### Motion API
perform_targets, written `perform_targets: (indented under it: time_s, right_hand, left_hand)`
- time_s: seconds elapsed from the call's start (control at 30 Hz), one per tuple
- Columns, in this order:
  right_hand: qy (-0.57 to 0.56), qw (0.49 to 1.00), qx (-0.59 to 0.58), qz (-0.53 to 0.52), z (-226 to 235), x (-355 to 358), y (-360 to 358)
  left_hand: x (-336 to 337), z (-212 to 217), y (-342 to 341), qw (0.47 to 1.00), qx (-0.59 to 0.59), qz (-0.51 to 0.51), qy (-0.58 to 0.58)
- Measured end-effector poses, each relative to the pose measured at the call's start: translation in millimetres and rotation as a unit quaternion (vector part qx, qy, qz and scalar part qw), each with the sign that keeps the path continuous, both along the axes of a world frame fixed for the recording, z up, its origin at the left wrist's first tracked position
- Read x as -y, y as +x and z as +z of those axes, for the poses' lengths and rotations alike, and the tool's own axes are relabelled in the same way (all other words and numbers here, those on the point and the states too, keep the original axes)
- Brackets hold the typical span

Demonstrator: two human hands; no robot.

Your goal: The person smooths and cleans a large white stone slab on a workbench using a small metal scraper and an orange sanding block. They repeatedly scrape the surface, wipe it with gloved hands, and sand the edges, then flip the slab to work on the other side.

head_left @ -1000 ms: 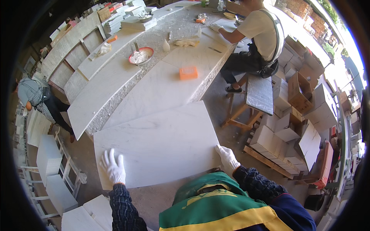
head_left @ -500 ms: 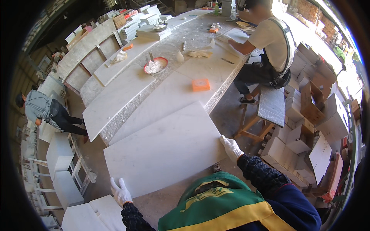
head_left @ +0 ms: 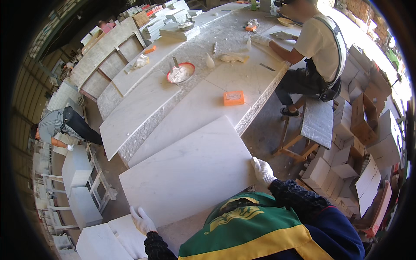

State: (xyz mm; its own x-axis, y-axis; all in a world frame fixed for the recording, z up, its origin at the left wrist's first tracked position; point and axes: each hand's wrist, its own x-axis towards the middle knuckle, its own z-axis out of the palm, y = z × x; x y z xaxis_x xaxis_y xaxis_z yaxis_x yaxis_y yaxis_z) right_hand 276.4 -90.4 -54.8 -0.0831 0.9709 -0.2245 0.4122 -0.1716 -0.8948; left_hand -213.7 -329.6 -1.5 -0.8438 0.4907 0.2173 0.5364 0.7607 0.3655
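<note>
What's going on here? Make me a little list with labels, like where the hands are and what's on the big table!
Place: workshop with stone slabs
Left hand: white glove, gripping the near left corner of the white marble slab
Right hand: white glove, holding the slab's right edge
Slab: large, flat, pale with faint grey veins
On the long table: orange block, red bowl of white powder
Other people: seated person working at the table's far end; another person bending over at the left
Right side: stacked cardboard boxes
</note>
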Motion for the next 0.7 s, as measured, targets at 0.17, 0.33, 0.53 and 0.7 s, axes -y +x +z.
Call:
perform_targets:
  time_s: [0.17,0.33,0.53,0.7]
  right_hand:
    - [-0.004,1.000,0.016,0.009,-7.7,2.9,-4.2]
    - [0.063,0.994,0.067,0.066,-11.3,-3.1,-3.5]
    - [-0.074,0.954,0.186,0.221,-7.5,-29.3,10.7]
    - [-0.016,0.924,0.208,0.319,-7.3,-43.5,17.2]
  left_hand:
    - [1.6,-5.3,6.1,0.998,-0.043,0.022,0.038]
    - [5.5,-15.3,5.7,0.994,-0.082,0.054,0.046]
    - [5.7,-17.3,9.6,0.993,-0.062,0.090,0.044]
    - [-1.8,-10.4,17.8,0.991,-0.018,0.120,0.063]
